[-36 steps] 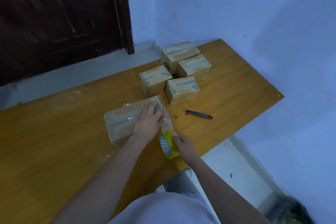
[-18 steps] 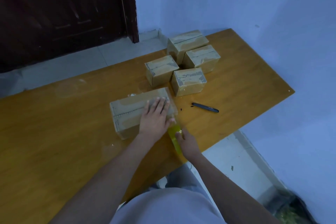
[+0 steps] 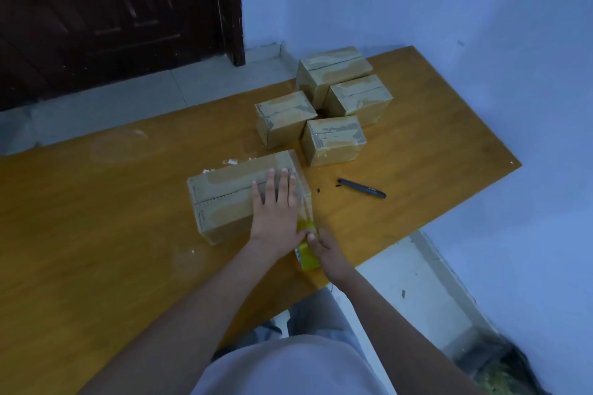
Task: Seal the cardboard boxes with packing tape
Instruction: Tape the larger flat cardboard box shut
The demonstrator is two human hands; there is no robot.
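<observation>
A dark wooden door (image 3: 112, 9) fills the upper left, above a strip of grey tiled floor (image 3: 128, 102). The yellow-brown desk (image 3: 96, 250) runs across the view below it. Near the desk's middle lies the long cardboard box (image 3: 221, 199), its top flaps meeting along a seam. The left hand (image 3: 276, 212) lies flat on the right end of this box, fingers (image 3: 284, 184) straight and spread, pressing down and gripping nothing. Just right of that hand a strip of clear tape (image 3: 305, 202) runs down over the box's right end to the yellow tape roll (image 3: 306, 255), which sits at the desk's near edge. The right hand (image 3: 327, 250) holds the roll, its fingers curled round it. Farther back, four smaller taped boxes (image 3: 333, 141) stand clustered together, touching or nearly so. To the right of the long box a dark pen (image 3: 362, 188) lies on the desk, apart from everything. A pale blue wall (image 3: 449, 9) closes the right side.
</observation>
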